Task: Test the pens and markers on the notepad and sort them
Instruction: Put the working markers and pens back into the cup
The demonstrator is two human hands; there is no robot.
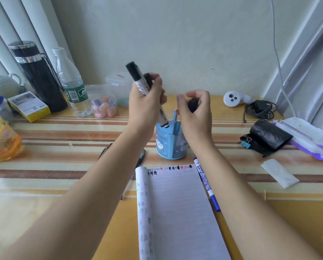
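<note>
1. The left hand point(147, 98) has its grip closed round a black whiteboard marker point(138, 79), whose lower end dips into the blue pen holder point(171, 145) at mid bench point(63, 166).
2. The right hand point(194, 113) curls its grip round a small dark object point(193, 105), perhaps a cap.
3. The notepad point(179, 203), near, shows test scribbles along its top edge, so several tests look done.
4. A blue whiteboard marker point(206, 182) lies just right of the notepad and a thin pen point(127, 186) lies left of it, so sorting looks unfinished.

Soft daylight — blurred, warped edges
</note>
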